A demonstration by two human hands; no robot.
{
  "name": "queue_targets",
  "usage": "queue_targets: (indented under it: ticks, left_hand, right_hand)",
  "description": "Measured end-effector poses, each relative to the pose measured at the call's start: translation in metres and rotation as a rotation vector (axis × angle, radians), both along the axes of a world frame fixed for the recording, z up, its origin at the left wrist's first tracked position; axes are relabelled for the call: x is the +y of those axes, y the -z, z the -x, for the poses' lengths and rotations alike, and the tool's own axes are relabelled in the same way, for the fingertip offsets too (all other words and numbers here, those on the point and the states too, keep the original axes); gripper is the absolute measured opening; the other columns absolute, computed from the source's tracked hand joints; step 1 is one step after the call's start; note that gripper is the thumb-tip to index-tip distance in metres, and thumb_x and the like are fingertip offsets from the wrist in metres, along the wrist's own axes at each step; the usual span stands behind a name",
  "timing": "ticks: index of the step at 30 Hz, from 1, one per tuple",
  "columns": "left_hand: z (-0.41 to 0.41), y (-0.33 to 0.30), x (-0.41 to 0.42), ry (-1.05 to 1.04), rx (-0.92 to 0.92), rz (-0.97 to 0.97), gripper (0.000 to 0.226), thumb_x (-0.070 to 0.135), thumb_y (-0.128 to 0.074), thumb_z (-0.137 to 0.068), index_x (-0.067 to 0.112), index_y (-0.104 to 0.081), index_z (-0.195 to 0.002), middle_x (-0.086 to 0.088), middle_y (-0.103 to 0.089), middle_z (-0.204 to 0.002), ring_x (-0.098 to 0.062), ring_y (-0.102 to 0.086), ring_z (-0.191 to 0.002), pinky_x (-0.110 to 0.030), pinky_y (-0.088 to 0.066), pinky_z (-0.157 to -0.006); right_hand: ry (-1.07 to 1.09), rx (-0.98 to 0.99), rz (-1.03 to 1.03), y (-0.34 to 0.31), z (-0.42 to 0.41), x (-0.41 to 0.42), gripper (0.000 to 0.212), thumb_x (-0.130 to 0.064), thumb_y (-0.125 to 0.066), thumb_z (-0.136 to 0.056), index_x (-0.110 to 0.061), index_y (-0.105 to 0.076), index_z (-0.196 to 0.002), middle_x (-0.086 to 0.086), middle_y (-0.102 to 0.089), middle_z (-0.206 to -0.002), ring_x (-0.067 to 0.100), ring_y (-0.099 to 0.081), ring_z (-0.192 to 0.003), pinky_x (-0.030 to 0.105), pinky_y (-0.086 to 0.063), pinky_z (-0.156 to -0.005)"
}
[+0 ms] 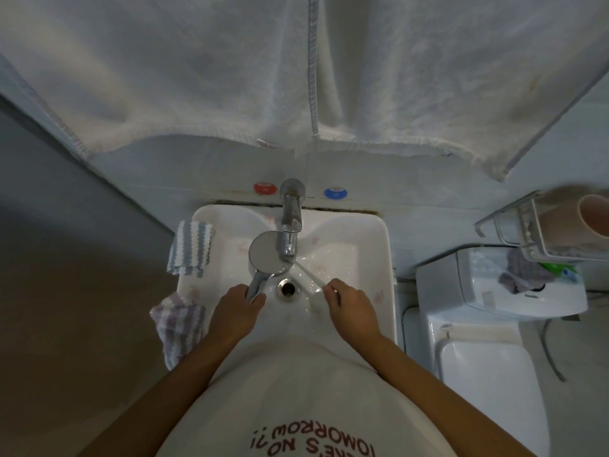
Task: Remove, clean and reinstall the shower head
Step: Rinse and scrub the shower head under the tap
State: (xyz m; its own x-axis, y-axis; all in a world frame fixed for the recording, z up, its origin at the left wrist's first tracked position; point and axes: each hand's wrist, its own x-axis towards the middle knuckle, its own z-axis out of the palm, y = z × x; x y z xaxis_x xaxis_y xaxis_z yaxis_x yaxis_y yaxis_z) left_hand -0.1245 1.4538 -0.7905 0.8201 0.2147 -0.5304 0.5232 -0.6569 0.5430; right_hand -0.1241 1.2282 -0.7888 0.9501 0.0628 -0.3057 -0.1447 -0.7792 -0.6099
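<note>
A chrome shower head [267, 253] lies face up over the white sink [372, 245], its round face just under the tap spout [290, 225]. My left hand [238, 308] grips its handle at the near end. My right hand [349, 306] is closed on a thin pale stick, perhaps a small brush [309, 275], blurred, whose far tip reaches the right rim of the shower head. Water glistens in the basin to the right of the spout.
A red knob [263, 188] and a blue knob [335, 193] flank the tap. Two striped cloths [189, 250] [178, 324] hang on the sink's left edge. White towels [296, 77] hang above. A toilet [487, 324] and a wire rack [527, 232] with a cup stand right.
</note>
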Motion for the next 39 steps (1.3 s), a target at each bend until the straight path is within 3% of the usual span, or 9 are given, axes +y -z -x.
queue_targets:
  ticks: [6, 10, 14, 17, 22, 27, 31, 36, 39]
  left_hand:
    - [0.0029, 0.0007, 0.0031, -0.058, 0.027, 0.04, 0.033, 0.033, -0.06, -0.089, 0.011, -0.05, -0.066, -0.004, -0.051, -0.061, -0.02, -0.05, -0.055, -0.032, -0.041, -0.054]
    - [0.0042, 0.0003, 0.0033, -0.1, 0.053, 0.118, 0.03, 0.032, -0.061, -0.087, 0.008, -0.054, -0.07, -0.009, -0.054, -0.062, -0.021, -0.05, -0.051, -0.029, -0.039, -0.046]
    - [0.0055, 0.0001, 0.003, -0.091, 0.069, 0.13, 0.03, 0.033, -0.06, -0.088, 0.009, -0.054, -0.071, -0.009, -0.054, -0.063, -0.021, -0.049, -0.052, -0.028, -0.038, -0.046]
    - [0.006, -0.0007, 0.0013, -0.074, 0.073, 0.138, 0.029, 0.033, -0.06, -0.089, 0.009, -0.054, -0.073, -0.008, -0.053, -0.064, -0.02, -0.049, -0.052, -0.028, -0.039, -0.047]
    - [0.0074, -0.0004, 0.0007, -0.036, 0.065, 0.109, 0.029, 0.034, -0.059, -0.09, 0.014, -0.051, -0.071, -0.003, -0.051, -0.063, -0.017, -0.049, -0.054, -0.028, -0.04, -0.051]
    - [0.007, -0.0043, -0.0033, 0.06, 0.027, 0.048, 0.031, 0.033, -0.058, -0.091, 0.016, -0.047, -0.068, -0.001, -0.048, -0.062, -0.015, -0.047, -0.056, -0.028, -0.037, -0.054]
    - [0.0063, -0.0059, -0.0041, 0.071, 0.008, 0.012, 0.029, 0.033, -0.058, -0.091, 0.016, -0.049, -0.071, 0.001, -0.048, -0.064, -0.013, -0.046, -0.057, -0.026, -0.034, -0.053]
    - [0.0071, -0.0079, -0.0053, 0.125, 0.003, 0.003, 0.034, 0.034, -0.059, -0.09, 0.021, -0.043, -0.063, 0.002, -0.047, -0.061, -0.014, -0.046, -0.056, -0.028, -0.032, -0.053]
    - [0.0083, -0.0068, -0.0051, 0.131, -0.005, -0.003, 0.036, 0.034, -0.06, -0.09, 0.022, -0.041, -0.061, 0.003, -0.045, -0.06, -0.013, -0.044, -0.055, -0.028, -0.032, -0.052]
  right_hand:
    - [-0.063, 0.036, -0.043, -0.0012, 0.0047, 0.0027, 0.028, -0.033, -0.044, -0.099, -0.017, -0.053, -0.079, -0.001, -0.051, -0.061, 0.024, -0.047, -0.06, 0.038, -0.039, -0.057]
    - [0.025, 0.017, -0.034, 0.0014, 0.0, -0.0001, 0.029, -0.032, -0.043, -0.101, -0.019, -0.049, -0.076, -0.005, -0.043, -0.055, 0.025, -0.048, -0.059, 0.038, -0.037, -0.055]
    - [-0.045, 0.037, -0.057, 0.001, 0.0042, 0.0026, 0.028, -0.032, -0.044, -0.1, -0.017, -0.053, -0.078, -0.002, -0.049, -0.059, 0.022, -0.046, -0.057, 0.036, -0.035, -0.054]
    - [0.02, 0.017, -0.032, 0.0016, 0.0005, 0.0003, 0.029, -0.032, -0.042, -0.101, -0.018, -0.052, -0.079, -0.002, -0.049, -0.059, 0.025, -0.05, -0.059, 0.038, -0.039, -0.054]
    - [-0.042, 0.049, -0.064, 0.0018, 0.0027, 0.0018, 0.027, -0.031, -0.043, -0.1, -0.021, -0.049, -0.075, -0.003, -0.047, -0.057, 0.021, -0.045, -0.056, 0.034, -0.032, -0.053]
    - [0.01, 0.021, -0.03, 0.0018, -0.0011, -0.0001, 0.028, -0.032, -0.041, -0.102, -0.02, -0.049, -0.079, -0.003, -0.048, -0.059, 0.021, -0.046, -0.056, 0.035, -0.035, -0.053]
    - [-0.103, 0.053, -0.094, -0.0017, 0.0044, 0.0047, 0.027, -0.03, -0.045, -0.1, -0.021, -0.047, -0.074, -0.002, -0.048, -0.058, 0.02, -0.044, -0.055, 0.033, -0.031, -0.052]
    - [0.03, 0.023, -0.06, -0.0007, -0.0041, 0.0016, 0.028, -0.03, -0.041, -0.102, -0.019, -0.047, -0.077, -0.005, -0.044, -0.056, 0.02, -0.044, -0.055, 0.033, -0.029, -0.05]
    - [-0.101, 0.053, -0.089, -0.0034, 0.0028, 0.0053, 0.028, -0.029, -0.044, -0.102, -0.02, -0.046, -0.076, -0.006, -0.043, -0.055, 0.015, -0.041, -0.052, 0.029, -0.029, -0.05]
